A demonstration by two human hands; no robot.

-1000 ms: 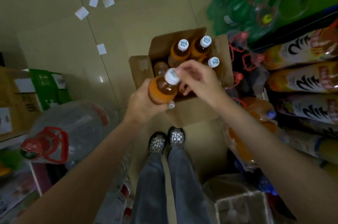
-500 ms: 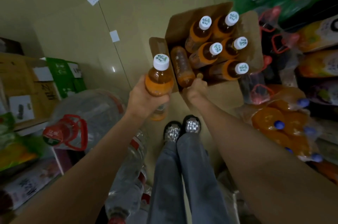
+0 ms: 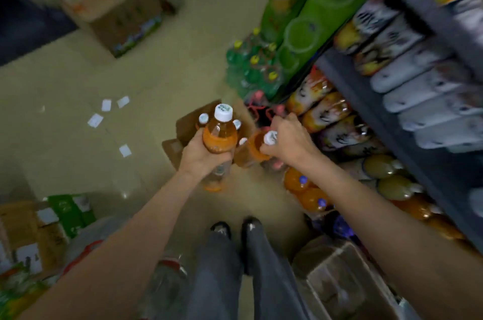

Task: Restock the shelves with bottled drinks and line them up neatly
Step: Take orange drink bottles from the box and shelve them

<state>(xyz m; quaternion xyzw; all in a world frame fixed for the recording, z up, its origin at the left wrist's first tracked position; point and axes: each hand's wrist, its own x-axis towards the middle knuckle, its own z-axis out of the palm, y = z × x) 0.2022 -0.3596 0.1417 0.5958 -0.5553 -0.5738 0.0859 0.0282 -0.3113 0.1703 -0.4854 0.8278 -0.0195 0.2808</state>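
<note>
Left grip (image 3: 206,156) wrapped round one orange bottle (image 3: 219,136), kept upright. Right grip (image 3: 287,140) pinching second bottle (image 3: 252,149) near cap, lifting from box (image 3: 183,127). Both likely headed to shelf (image 3: 366,100).

Dim indoor light with a greenish-yellow cast covers the shop aisle. A small bright glint on the floor tiles (image 3: 125,195) marks an overhead lamp. Motion blur smears the shelves (image 3: 407,89) at right and the cardboard box (image 3: 115,5) at far left, leaving labels unreadable. The white cap (image 3: 223,112) of the upright orange bottle (image 3: 218,136) near centre is the sharpest detail. Wide-angle distortion bends shelf edges and stretches both forearms toward the near corners. Shadows stay soft and shallow.
</note>
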